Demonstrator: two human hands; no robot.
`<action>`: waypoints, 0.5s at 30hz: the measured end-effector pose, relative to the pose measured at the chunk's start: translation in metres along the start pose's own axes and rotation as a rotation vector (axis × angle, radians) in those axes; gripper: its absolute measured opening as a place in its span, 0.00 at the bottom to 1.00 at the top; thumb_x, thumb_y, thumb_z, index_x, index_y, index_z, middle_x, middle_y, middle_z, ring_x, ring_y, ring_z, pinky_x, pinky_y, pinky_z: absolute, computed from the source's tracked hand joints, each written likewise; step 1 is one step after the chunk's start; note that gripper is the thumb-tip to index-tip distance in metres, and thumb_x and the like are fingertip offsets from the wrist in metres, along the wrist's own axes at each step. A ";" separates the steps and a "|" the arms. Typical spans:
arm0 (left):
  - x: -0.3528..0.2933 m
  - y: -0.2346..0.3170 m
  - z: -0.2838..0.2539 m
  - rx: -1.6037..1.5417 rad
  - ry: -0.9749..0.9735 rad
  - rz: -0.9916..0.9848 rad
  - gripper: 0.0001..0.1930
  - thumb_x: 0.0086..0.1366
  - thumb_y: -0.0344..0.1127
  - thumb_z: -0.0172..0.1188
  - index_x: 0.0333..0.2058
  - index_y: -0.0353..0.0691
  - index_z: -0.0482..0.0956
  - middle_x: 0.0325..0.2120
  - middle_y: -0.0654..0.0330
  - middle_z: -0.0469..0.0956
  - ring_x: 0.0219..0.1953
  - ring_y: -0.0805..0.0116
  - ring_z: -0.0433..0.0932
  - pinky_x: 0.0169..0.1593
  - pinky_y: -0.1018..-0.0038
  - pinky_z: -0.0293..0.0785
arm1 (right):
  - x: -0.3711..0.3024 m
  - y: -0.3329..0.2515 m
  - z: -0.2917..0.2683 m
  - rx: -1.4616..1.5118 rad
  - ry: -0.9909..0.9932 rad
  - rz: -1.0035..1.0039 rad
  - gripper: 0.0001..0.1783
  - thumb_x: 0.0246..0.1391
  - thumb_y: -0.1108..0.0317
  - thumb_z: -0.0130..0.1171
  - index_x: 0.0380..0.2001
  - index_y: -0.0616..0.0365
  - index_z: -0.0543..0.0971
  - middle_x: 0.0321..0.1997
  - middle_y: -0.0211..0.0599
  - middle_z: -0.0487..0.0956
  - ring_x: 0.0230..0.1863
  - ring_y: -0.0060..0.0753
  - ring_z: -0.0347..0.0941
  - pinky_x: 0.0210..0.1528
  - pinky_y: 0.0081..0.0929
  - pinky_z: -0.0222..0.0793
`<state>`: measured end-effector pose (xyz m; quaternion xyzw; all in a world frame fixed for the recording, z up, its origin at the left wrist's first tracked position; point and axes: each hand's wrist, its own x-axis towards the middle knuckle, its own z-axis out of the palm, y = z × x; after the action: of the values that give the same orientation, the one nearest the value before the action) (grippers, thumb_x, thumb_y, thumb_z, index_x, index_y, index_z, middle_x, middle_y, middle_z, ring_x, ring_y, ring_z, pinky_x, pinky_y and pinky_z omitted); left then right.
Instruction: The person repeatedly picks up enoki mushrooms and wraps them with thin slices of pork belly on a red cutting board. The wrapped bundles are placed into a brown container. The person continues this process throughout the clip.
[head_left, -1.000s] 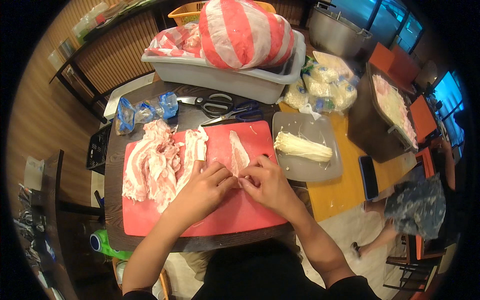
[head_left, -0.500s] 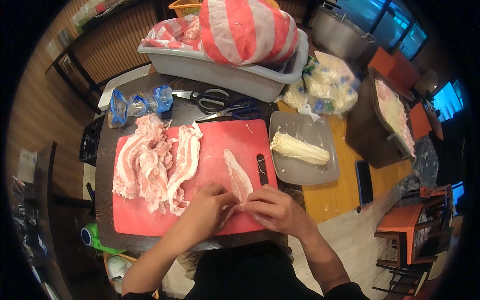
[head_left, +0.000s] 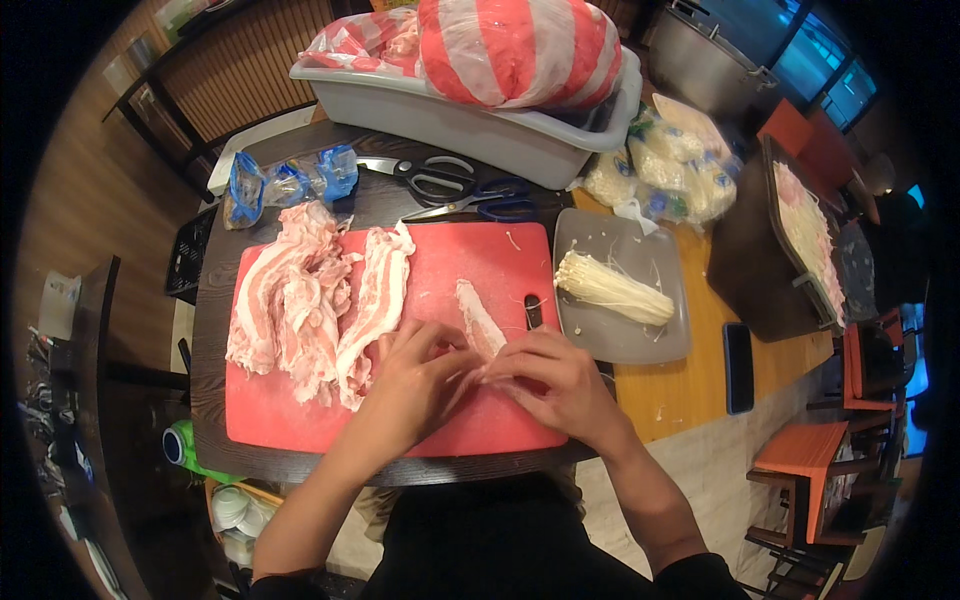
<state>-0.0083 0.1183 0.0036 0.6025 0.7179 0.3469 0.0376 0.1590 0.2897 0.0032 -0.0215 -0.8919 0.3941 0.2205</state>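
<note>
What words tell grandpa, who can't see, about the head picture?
Two hands touch the near end of a meat slice on a red board. More meat lies at left; white mushrooms rest on a grey tray at right.

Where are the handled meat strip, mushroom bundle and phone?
Meat strip (head_left: 481,319), head view: middle of its visible length.
Mushroom bundle (head_left: 615,289), head view: middle of its stems.
Phone (head_left: 739,368), head view: middle of its dark face.

Eatery, apparently: large metal pot (head_left: 706,62), chopping board (head_left: 435,262), orange furniture (head_left: 800,448).
</note>
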 end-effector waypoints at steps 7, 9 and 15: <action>0.004 -0.003 0.003 0.141 -0.067 0.011 0.19 0.59 0.38 0.76 0.48 0.43 0.83 0.48 0.61 0.81 0.55 0.58 0.77 0.55 0.56 0.66 | 0.006 0.004 0.010 -0.161 0.120 -0.009 0.14 0.53 0.76 0.74 0.44 0.58 0.87 0.45 0.40 0.85 0.46 0.48 0.80 0.51 0.40 0.79; 0.007 -0.005 0.005 0.140 -0.044 -0.030 0.22 0.59 0.39 0.75 0.50 0.43 0.81 0.52 0.59 0.80 0.58 0.57 0.75 0.57 0.54 0.66 | 0.010 0.006 0.008 -0.155 0.113 -0.086 0.13 0.54 0.76 0.73 0.43 0.60 0.86 0.46 0.42 0.84 0.47 0.50 0.80 0.52 0.42 0.78; 0.017 -0.004 0.004 0.217 0.031 0.011 0.20 0.59 0.39 0.75 0.48 0.39 0.84 0.59 0.55 0.76 0.63 0.52 0.72 0.62 0.50 0.66 | 0.033 0.016 0.003 -0.264 0.058 -0.080 0.15 0.53 0.77 0.73 0.44 0.61 0.85 0.44 0.44 0.83 0.47 0.52 0.80 0.52 0.43 0.77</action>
<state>-0.0146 0.1352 0.0039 0.6014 0.7484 0.2767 -0.0406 0.1265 0.3055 0.0026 -0.0259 -0.9294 0.2635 0.2571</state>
